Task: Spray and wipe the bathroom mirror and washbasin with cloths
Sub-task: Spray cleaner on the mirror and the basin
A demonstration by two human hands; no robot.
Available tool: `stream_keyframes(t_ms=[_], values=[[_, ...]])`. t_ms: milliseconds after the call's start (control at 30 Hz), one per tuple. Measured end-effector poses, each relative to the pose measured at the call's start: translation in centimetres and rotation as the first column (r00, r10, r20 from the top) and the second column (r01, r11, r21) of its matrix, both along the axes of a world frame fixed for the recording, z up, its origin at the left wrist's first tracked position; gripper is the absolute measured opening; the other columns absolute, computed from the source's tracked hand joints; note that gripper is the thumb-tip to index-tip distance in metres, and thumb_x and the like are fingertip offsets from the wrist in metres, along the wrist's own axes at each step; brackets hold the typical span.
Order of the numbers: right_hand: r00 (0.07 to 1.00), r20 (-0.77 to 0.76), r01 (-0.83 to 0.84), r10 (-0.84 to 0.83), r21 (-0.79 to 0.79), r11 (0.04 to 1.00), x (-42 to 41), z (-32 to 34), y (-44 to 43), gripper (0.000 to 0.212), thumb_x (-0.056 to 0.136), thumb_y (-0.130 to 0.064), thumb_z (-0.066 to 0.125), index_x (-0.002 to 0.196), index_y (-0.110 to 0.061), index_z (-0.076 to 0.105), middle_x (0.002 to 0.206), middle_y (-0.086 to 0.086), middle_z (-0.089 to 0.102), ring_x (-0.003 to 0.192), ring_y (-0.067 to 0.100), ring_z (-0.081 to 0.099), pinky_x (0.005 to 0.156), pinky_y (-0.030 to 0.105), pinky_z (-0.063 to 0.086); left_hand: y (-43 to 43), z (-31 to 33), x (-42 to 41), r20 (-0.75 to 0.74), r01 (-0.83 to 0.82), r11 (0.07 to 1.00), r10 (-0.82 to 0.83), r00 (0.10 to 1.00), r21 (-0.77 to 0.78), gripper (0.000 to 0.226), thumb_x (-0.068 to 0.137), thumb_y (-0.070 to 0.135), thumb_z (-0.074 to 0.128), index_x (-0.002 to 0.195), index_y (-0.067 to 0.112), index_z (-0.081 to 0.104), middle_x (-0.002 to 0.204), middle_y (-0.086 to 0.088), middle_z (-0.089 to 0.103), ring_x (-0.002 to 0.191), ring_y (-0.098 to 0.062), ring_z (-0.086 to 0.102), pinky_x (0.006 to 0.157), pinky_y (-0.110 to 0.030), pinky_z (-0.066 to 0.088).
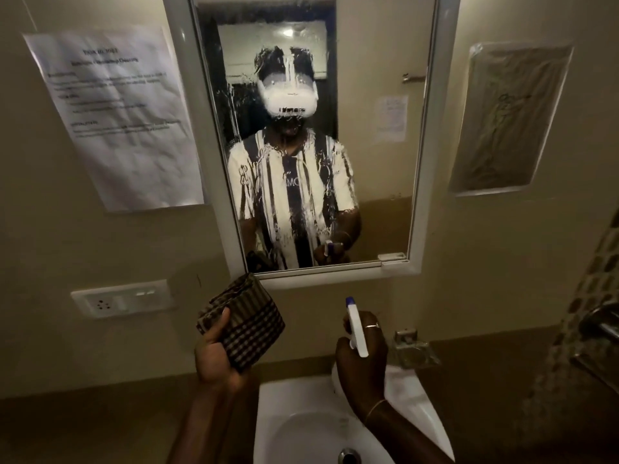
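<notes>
The white-framed mirror [378,182] hangs on the wall ahead, its glass streaked with wet spray running down the middle. Below it sits the white washbasin [291,426] with its drain [349,456] at the bottom edge. My left hand [214,356] holds a folded checked cloth [244,324] just under the mirror's lower left corner. My right hand [363,360] grips a white spray bottle [355,324] with a blue nozzle tip that points up toward the mirror. The bottle's body is hidden behind the hand.
A printed paper sheet [117,115] is taped left of the mirror. A plastic-covered sheet [509,118] hangs to the right. A white socket plate [122,298] sits low on the left wall. A metal soap holder [413,349] and a tap [603,321] are at the right.
</notes>
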State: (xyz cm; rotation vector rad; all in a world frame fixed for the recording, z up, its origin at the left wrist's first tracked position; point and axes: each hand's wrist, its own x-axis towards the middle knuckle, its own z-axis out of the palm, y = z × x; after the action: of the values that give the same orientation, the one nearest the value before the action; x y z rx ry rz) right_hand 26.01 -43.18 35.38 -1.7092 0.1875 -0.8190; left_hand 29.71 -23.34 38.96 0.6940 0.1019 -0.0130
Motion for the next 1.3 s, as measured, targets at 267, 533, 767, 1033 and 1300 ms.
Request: stream_keyframes(t_ms=[267, 533, 767, 1033, 1300], values=[[0.990, 0.006, -0.141, 0.141, -0.044, 0.989, -0.2, 0.1, 5.1, 0.038, 0.076, 0.018, 0.054, 0.093, -0.015, 0.062, 0.085, 0.001, 0.058, 0.078, 0.013, 0.057, 0.065, 0.010, 0.044, 2.0, -1.6, -0.8, -0.041, -0.047, 0.999, 0.047, 0.998, -0.016, 0.042, 0.103, 0.028, 0.047, 0.095, 0.012, 0.085, 0.113, -0.019, 0.076, 0.098, -0.037, 0.076, 0.084, -0.055, 0.060], [0.970, 0.011, -0.242, 0.243, -0.082, 0.967, -0.4, -1.4, 8.5, 0.054, 0.070, 0.018, 0.049, 0.103, -0.023, 0.063, 0.095, 0.000, 0.061, 0.088, 0.009, 0.058, 0.071, 0.006, 0.043, 3.2, -3.3, -1.9, -0.094, -0.081, 0.996, 0.085, 0.992, 0.048, 0.038, 0.095, 0.030, 0.057, 0.124, 0.008, 0.068, 0.119, -0.019, 0.075, 0.102, -0.038, 0.075, 0.083, -0.052, 0.063], [0.929, -0.236, -0.290, 0.287, 0.020, 0.957, -1.4, -8.5, 9.0, 0.044, 0.078, 0.014, 0.053, 0.105, -0.019, 0.064, 0.090, 0.000, 0.059, 0.081, 0.012, 0.058, 0.068, 0.012, 0.046, 3.3, -7.1, -2.9, -0.225, -0.066, 0.994, 0.083, 0.971, 0.083, 0.044, 0.096, 0.030, 0.057, 0.130, 0.005, 0.065, 0.127, -0.022, 0.071, 0.112, -0.042, 0.070, 0.096, -0.055, 0.055], [0.848, -0.478, -0.264, 0.228, -0.010, 0.964, -3.6, -17.6, 6.5, 0.044, 0.073, 0.014, 0.051, 0.099, -0.020, 0.062, 0.091, -0.001, 0.063, 0.084, 0.013, 0.060, 0.074, 0.021, 0.048, 3.0, -11.7, -5.1, -0.360, -0.067, 0.997, 0.079, 0.930, 0.044, 0.044, 0.106, 0.027, 0.046, 0.093, 0.009, 0.084, 0.101, -0.015, 0.079, 0.085, -0.031, 0.078, 0.072, -0.043, 0.065], [0.711, -0.660, -0.306, 0.243, 0.020, 0.952, -2.6, -24.4, 3.9, 0.036, 0.068, 0.010, 0.054, 0.094, -0.013, 0.064, 0.088, 0.005, 0.065, 0.085, 0.025, 0.063, 0.085, 0.044, 0.056, 2.7, -16.8, -6.5, -0.451, -0.077, 0.996, 0.094, 0.888, 0.054, 0.032, 0.104, 0.025, 0.049, 0.120, 0.007, 0.069, 0.115, -0.016, 0.074, 0.101, -0.035, 0.072, 0.086, -0.048, 0.062]])
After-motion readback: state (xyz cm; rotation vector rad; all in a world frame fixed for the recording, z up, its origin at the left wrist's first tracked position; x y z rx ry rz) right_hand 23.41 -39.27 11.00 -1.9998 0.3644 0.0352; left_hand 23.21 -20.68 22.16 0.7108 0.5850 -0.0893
